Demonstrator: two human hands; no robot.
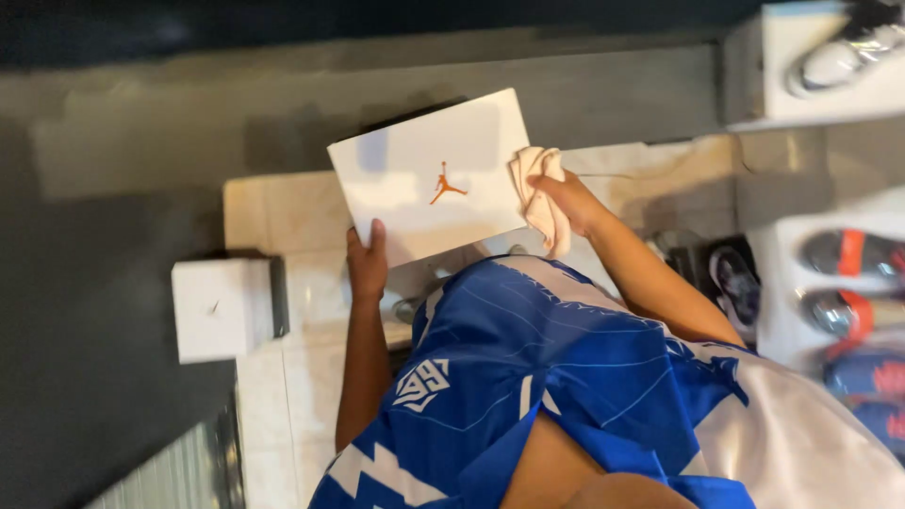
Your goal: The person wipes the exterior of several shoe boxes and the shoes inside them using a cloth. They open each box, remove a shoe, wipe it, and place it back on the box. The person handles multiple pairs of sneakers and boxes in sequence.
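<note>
White card, smooth and flat: the box [432, 177] sits tilted above a pale tiled floor [273, 217], held at its lower left edge by the left hand [366, 264], thumb pressed on top. The right hand [564, 196] is bunched round a peach cloth [539, 196] at the box's right edge — wiping looks underway, the lid seems clean, though how much is left I cannot tell. Nearby stand a small white box [222, 309] and shelves of shoes [848, 254].

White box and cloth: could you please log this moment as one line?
left hand: grips white box lower edge | right hand: presses pale cloth on box's right edge | box tilted, lid closed
</note>
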